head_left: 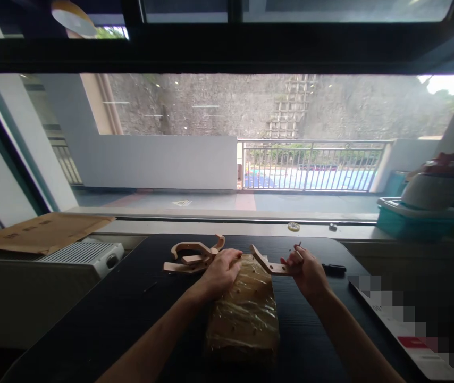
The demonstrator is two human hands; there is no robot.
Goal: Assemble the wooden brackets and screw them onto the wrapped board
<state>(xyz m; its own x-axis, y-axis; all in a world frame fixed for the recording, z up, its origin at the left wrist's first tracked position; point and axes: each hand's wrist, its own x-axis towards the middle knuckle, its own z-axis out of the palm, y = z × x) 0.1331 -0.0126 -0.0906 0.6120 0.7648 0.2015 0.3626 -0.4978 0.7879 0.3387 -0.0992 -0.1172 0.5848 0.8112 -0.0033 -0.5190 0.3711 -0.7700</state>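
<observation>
Wood piece [277,269], bent, w/ holes: in R hand [310,275], by far right corner of wrapped box [245,319] on dark table [103,330]; contact unclear.
Nearest, brown box in shiny clear wrap. L hand [223,268] lies over its far left edge, fingers together; can't tell if gripping. R fingers clamped on wood piece; thin pin-like bit [300,244] pokes up there, too small to ID. Prob. best: L palm pressed firmly on box, piece's holes unblocked. Left of L hand, curved wood parts [193,259]; right of R hand, pen-like item [334,269]. Beyond: sill [219,227], then railing [310,141] outside.
</observation>
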